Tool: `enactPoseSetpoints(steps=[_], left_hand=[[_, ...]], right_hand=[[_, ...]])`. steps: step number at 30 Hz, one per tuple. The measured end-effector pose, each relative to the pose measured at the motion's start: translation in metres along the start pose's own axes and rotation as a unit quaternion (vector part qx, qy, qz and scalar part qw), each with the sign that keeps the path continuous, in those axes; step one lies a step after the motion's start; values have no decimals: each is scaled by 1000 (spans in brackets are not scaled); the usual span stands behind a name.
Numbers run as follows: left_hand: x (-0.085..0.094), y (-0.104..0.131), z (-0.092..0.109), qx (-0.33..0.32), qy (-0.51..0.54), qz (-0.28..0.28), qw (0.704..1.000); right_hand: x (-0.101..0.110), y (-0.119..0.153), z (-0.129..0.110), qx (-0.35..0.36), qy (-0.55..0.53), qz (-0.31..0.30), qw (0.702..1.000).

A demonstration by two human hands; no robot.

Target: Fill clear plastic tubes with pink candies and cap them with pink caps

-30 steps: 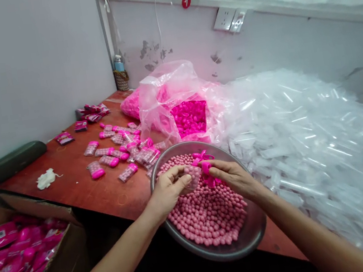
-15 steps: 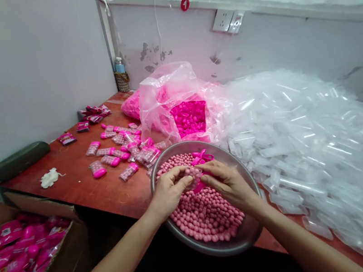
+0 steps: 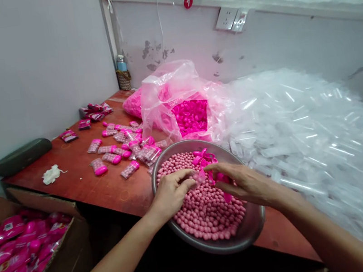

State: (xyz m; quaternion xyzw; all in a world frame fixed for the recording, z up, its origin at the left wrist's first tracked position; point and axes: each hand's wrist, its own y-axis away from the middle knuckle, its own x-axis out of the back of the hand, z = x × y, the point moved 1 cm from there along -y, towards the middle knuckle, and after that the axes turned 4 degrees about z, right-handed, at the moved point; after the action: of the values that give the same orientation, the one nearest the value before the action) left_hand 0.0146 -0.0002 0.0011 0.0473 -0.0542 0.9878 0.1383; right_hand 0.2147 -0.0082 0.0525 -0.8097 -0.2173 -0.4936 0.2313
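A metal bowl (image 3: 256,230) at the table's front edge holds small pink balls (image 3: 207,214) and bright pink caps (image 3: 204,155). Over its left part, my left hand (image 3: 173,192) pinches a small clear container (image 3: 199,177) between thumb and fingers. My right hand (image 3: 240,182) is over the right part of the bowl, thumb and fingers apart, with pink caps just beside and below its fingertips. Whether it touches any of them is hard to tell.
Filled tubes (image 3: 128,146) lie on the red table (image 3: 108,193) to the left. Behind the bowl stands a bag of pink caps (image 3: 190,116). Clear empty tubes (image 3: 312,133) are heaped right. A cardboard box (image 3: 68,246) with pink packets is lower left.
My right hand has moved right, away from my left hand, and its fingers have spread. The container in my left hand looks clear now, where pink balls showed before. The view has shifted slightly.
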Motion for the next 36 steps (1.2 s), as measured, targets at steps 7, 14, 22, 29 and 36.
enactPoseSetpoints(steps=[7, 14, 22, 29, 36], left_hand=[[-2, -6, 7, 105, 214, -30, 971], [-1, -6, 10, 140, 279, -39, 949], [-1, -5, 10, 113, 293, -7, 949], [-2, -3, 5, 82, 226, -27, 970], [-2, -3, 0, 18, 70, -31, 997]], right_hand=[[2, 3, 7, -107, -78, 107, 985], [8, -13, -9, -37, -155, 191, 969], [-41, -11, 5, -62, 27, -37, 997], [-85, -12, 19, -38, 73, -102, 991], [-23, -14, 12, -122, -100, 81, 984]])
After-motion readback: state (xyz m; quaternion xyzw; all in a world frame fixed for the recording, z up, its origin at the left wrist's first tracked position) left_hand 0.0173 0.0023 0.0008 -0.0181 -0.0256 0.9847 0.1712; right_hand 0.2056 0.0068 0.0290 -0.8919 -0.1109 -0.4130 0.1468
